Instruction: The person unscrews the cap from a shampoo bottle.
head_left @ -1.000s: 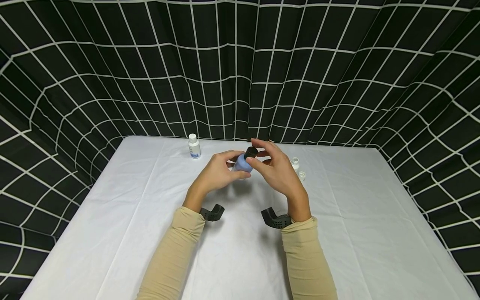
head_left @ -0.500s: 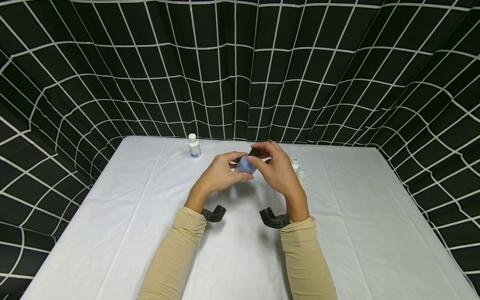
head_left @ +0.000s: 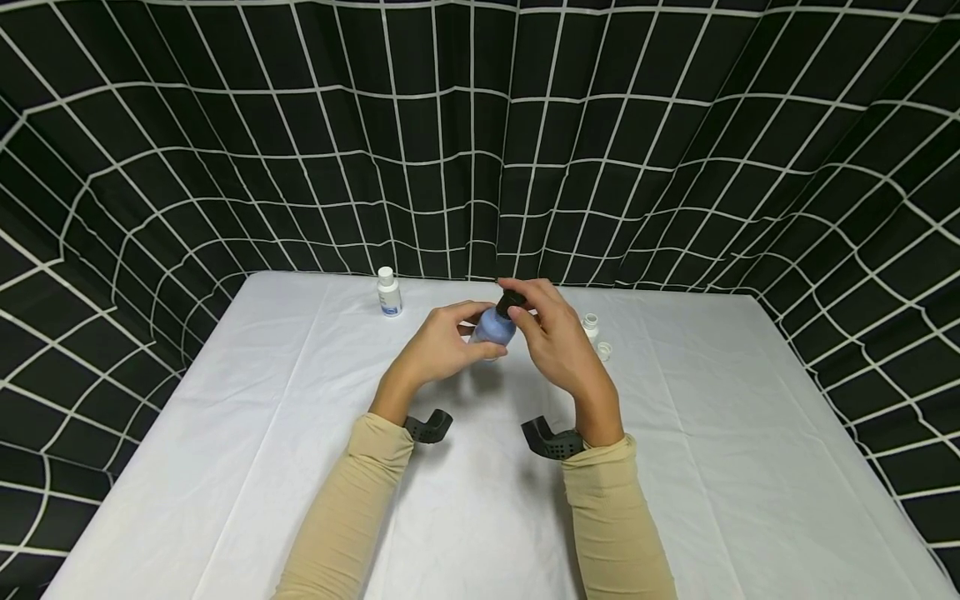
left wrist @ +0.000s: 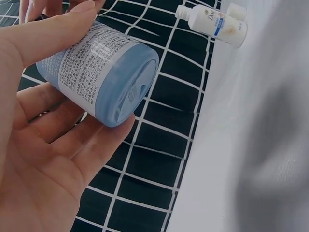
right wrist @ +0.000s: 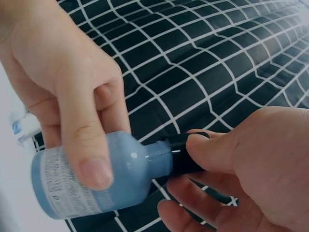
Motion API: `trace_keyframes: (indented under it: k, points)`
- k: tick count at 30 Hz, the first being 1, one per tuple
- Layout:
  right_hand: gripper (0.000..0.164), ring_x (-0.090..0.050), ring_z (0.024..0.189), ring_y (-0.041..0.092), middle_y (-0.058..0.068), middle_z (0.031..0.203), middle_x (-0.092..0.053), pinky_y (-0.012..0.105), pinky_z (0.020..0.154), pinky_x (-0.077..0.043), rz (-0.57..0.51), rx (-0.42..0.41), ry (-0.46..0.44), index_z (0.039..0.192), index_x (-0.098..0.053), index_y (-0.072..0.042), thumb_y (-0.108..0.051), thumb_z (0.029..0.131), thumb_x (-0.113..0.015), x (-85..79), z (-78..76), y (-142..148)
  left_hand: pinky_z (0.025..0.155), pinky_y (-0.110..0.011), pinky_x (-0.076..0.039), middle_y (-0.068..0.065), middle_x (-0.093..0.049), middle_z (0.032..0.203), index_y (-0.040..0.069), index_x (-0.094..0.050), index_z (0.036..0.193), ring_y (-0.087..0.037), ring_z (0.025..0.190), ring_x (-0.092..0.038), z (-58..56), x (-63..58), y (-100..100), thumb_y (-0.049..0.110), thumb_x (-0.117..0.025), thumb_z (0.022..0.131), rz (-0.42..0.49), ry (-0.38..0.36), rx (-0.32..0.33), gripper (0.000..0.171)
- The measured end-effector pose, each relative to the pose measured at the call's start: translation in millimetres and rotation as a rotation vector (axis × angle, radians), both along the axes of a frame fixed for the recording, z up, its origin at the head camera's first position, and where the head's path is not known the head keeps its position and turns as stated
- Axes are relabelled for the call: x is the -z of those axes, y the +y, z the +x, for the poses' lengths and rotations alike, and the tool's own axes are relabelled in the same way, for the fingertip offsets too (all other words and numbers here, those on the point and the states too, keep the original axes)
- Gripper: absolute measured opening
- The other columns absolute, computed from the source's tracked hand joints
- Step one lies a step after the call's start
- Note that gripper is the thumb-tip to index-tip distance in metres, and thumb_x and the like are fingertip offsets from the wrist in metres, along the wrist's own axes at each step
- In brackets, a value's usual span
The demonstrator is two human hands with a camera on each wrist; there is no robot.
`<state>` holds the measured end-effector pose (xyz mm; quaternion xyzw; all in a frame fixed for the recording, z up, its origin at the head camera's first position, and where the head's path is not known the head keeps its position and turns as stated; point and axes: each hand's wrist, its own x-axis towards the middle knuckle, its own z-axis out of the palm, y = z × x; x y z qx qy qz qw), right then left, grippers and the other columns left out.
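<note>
"Where's the blue bottle (head_left: pixel 495 327)?"
"Held tilted above the white tablecloth (head_left: pixel 465 517), near its far edge. Cloth stretches wide on both sides of the arms."
"And the hands?"
"The left hand (head_left: pixel 438 340) grips the body; the right hand (head_left: pixel 557 340) pinches the black cap (head_left: pixel 511 302) at the neck."
"Any change?"
"Half a second ago the right thumb overlapped the bottle's shoulder; now it sits at the cap, which shows more."
"Other containers?"
"An open white Dove bottle (head_left: pixel 590 330) beside its loose white cap (head_left: pixel 604 352), and a capped white bottle (head_left: pixel 389 298) at left. I can't tell their contents."
</note>
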<state>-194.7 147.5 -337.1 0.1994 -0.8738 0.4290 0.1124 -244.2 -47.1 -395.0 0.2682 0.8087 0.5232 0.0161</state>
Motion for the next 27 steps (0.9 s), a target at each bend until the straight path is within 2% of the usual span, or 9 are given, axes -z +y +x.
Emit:
trace_keyframes:
  k: [4, 10, 16, 20, 24, 27]
  points:
    - [0.038, -0.060, 0.112, 0.026, 0.009, 0.130, -0.060, 0.037, 0.089, -0.051, -0.027, 0.022, 0.002, 0.142, -0.058, -0.012, -0.014, 0.105, -0.056, -3.3, 2.3, 4, 0.099, -0.032, -0.058, 0.003, -0.071, 0.124, 0.017, -0.068, 0.129, -0.015, 0.113, -0.067, 0.0, -0.4, 1, 0.028, -0.086, 0.082, 0.000, -0.004, 0.002, 0.052]
    - [0.036, -0.065, 0.109, 0.026, 0.009, 0.122, -0.065, 0.039, 0.089, -0.054, -0.095, 0.135, 0.005, 0.134, -0.063, -0.010, -0.014, 0.098, -0.068, -5.6, 3.7, 10, 0.100, -0.032, -0.058, 0.003, -0.071, 0.125, 0.017, -0.068, 0.130, -0.017, 0.114, -0.066, 0.8, -0.2, 2, 0.027, -0.087, 0.081, 0.004, -0.009, 0.001, 0.053]
    - [0.032, -0.066, 0.096, 0.020, 0.009, 0.115, -0.070, 0.021, 0.079, -0.053, -0.157, 0.237, -0.046, 0.124, -0.064, -0.008, -0.011, 0.093, -0.071, -6.2, 4.1, 19, 0.103, -0.036, -0.057, 0.000, -0.070, 0.127, 0.016, -0.067, 0.131, -0.019, 0.117, -0.065, 1.9, 1.7, 8, 0.026, -0.088, 0.081, 0.028, 0.012, -0.037, 0.056]
    - [0.035, -0.067, 0.095, 0.017, 0.009, 0.121, -0.070, 0.011, 0.074, -0.052, -0.205, 0.273, -0.095, 0.126, -0.062, -0.007, -0.009, 0.092, -0.070, -5.6, 5.0, 29, 0.104, -0.035, -0.057, 0.000, -0.069, 0.128, 0.017, -0.065, 0.134, -0.017, 0.120, -0.064, 3.4, 3.7, 16, 0.026, -0.088, 0.081, 0.061, 0.027, -0.072, 0.058]
    - [0.044, -0.066, 0.109, 0.021, 0.010, 0.132, -0.064, 0.011, 0.084, -0.052, -0.191, 0.284, -0.132, 0.135, -0.059, -0.008, -0.008, 0.092, -0.070, -6.4, 3.9, 38, 0.104, -0.034, -0.056, -0.001, -0.069, 0.128, 0.017, -0.063, 0.134, -0.017, 0.120, -0.064, 6.1, 4.5, 23, 0.023, -0.087, 0.081, 0.106, 0.034, -0.102, 0.058]
    - [0.048, -0.065, 0.117, 0.027, 0.014, 0.132, -0.060, 0.022, 0.095, -0.055, -0.134, 0.275, -0.146, 0.140, -0.057, -0.007, -0.006, 0.093, -0.068, -8.2, 2.1, 43, 0.107, -0.034, -0.055, -0.003, -0.069, 0.127, 0.016, -0.062, 0.134, -0.018, 0.120, -0.065, 7.9, 4.9, 27, 0.020, -0.087, 0.082, 0.141, 0.043, -0.108, 0.058]
